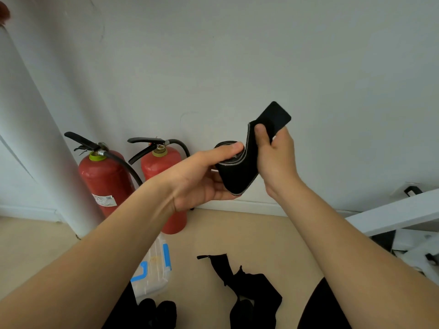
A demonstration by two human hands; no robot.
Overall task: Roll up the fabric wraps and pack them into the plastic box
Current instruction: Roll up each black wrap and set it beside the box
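Forearms (99,252) raised, left hand (199,179) grips the black wrap (240,176) at its rolled end; right hand (276,160) pinches its free tail (275,115); best keep that tail taut, edges aligned.

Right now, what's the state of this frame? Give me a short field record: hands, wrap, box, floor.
left hand: grips rolled end of black wrap
right hand: pinches the wrap's free end, raised
plastic box: on floor, partly hidden by left forearm
loose wraps: on floor, unrolled
fire extinguishers: two, by wall
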